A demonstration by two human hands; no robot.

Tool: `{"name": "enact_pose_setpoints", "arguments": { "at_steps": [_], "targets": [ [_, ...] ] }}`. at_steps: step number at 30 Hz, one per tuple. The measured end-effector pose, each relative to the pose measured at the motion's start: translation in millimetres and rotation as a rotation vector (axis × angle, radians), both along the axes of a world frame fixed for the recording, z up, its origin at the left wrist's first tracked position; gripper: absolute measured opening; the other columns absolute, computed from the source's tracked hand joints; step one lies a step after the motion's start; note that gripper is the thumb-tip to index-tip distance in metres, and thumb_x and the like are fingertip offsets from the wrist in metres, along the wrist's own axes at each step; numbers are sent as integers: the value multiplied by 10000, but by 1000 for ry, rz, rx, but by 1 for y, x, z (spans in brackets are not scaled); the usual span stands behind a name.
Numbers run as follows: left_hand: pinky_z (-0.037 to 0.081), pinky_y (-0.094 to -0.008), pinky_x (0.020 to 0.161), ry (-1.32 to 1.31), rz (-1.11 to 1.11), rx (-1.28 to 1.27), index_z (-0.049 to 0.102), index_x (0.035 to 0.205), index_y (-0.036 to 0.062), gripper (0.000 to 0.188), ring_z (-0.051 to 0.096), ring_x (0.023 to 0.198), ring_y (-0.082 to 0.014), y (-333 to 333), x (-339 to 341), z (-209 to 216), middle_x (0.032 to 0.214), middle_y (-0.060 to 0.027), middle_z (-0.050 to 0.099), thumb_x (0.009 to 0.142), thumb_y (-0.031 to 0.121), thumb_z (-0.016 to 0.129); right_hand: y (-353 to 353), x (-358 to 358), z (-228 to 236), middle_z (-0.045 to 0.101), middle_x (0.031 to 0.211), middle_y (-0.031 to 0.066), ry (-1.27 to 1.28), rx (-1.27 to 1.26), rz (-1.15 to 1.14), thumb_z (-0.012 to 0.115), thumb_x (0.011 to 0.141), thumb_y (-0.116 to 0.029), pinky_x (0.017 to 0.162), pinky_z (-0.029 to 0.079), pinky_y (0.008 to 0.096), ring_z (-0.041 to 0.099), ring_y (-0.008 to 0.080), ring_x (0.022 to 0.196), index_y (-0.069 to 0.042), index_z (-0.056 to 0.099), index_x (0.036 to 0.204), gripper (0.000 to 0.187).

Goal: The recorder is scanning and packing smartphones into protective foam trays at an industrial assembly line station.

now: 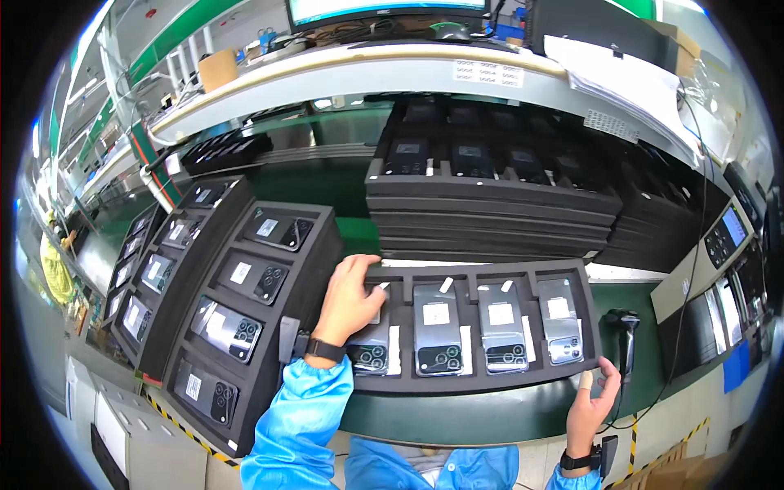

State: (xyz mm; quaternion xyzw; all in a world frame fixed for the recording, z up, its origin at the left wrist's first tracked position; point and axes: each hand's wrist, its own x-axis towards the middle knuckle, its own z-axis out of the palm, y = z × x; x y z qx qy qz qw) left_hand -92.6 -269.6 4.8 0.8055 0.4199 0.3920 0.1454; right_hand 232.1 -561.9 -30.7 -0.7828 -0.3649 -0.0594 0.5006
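I have the tray (474, 382) in the middle of my view, lying on the green bench (457, 415), a black slab with four pockets, each with a phone (439, 339) lying back side up, lenses toward 6 o'clock. The leftmost phone is partly hidden by the left hand (349, 300), which sits at the tray's 10 o'clock corner, thumb and forefinger spread apart; I can't tell whether they press on the foam. The right hand (590, 408) is at the 4 o'clock corner, fingers parted and not closed around anything, a tip at or just beside the edge. So the hands are well apart, one at each end. I judge the tray to be light, soft-walled foam, a little heavier for its load and apt to sag in the middle; I'd take it by both short ends, palms under, and keep it level. The phones look smooth, stiff and slippery, with glass that could crack, so I'd hold one by its long sides, off the lenses. Outward from there, a scanner (625, 336) rests at 3 o'clock, a loaded side tray (317, 269) stands at 9 o'clock, and a stack (490, 219) of similar trays rises at 12 o'clock. Beyond it are a pale shelf (327, 72) and a monitor (384, 10).
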Motion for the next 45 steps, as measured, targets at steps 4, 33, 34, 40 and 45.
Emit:
{"name": "enact_pose_setpoints", "arguments": {
  "at_steps": [4, 33, 34, 40, 45],
  "targets": [
    [363, -478, 1149, 50, 15, -23, 503, 1395, 24, 621, 418, 1373, -450, -19, -15, -12, 1463, -271, 435, 813, 115, 699, -2, 11, -18, 502, 1451, 181, 233, 33, 73, 655, 948, -132, 1106, 381, 391, 470, 293, 1354, -1, 386, 1527, 652],
    [472, -291, 952, -572, 129, -203, 573, 1206, 13, 460, 598, 1077, -176, -162, -50, 65, 1182, -104, 598, 787, -54, 752, 23, 58, 116, 660, 921, -12, 798, 579, 437, 695, 949, -261, 663, 491, 231, 602, 54, 800, -29, 597, 1257, 398],
    [452, -273, 916, -610, 62, -140, 545, 1174, 26, 436, 555, 1045, -153, -146, -53, 65, 1135, -71, 550, 770, -55, 687, 39, 62, 121, 660, 1002, 0, 728, 675, 486, 696, 959, -230, 768, 494, 240, 594, 63, 906, -10, 584, 1288, 412],
    [422, -237, 810, -563, -4, 150, 529, 1003, 59, 380, 472, 889, -96, -40, 10, 101, 978, 4, 459, 751, -11, 804, 160, 107, 123, 648, 1124, 66, 504, 869, 437, 703, 989, -192, 878, 489, 251, 594, 108, 1005, 21, 572, 1277, 382],
    [439, -246, 754, -547, -73, 58, 533, 999, 59, 361, 493, 846, -92, 35, 32, 95, 943, 2, 513, 792, 54, 829, 217, 134, 107, 663, 1100, 214, 193, 546, 161, 629, 1011, -375, 935, 490, 398, 632, 322, 1013, -12, 582, 1282, 455]
  ]
}}
